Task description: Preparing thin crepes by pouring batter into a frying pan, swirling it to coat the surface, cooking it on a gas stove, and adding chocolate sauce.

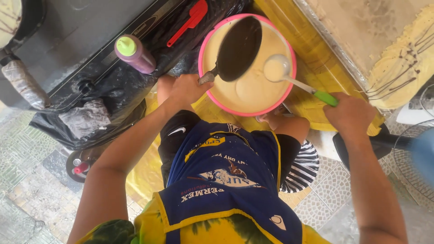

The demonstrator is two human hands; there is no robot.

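Both hands are closed on handles as I look down: my left hand point(186, 90) grips the short metal handle of a small dark frying pan point(238, 47), and my right hand point(349, 116) is wrapped around the green end of a ladle point(296, 77). Nearest to me, below the hands, I see a blue apron with yellow trim point(226, 180) over a yellow and green shirt, and my knees poke out just under the bowl. I hold the pan tilted over a pink-rimmed bowl point(247, 63) full of pale, creamy batter point(253, 90), its dark underside or face turned up toward the camera, I cannot tell which. The white cup of the ladle sits at the batter's surface on the right side of the bowl, just beside the pan's edge, and it holds some batter. The bowl rests on a yellow cloth point(312, 101). To the left of my left hand stands a purple squeeze bottle with a green cap point(134, 54) on black plastic sheeting point(113, 95). Farther up, a red spatula point(189, 21) lies on the black stove top. At far right, a thin pale crepe streaked with chocolate lines point(407, 58) lies on a metal tray point(361, 27).
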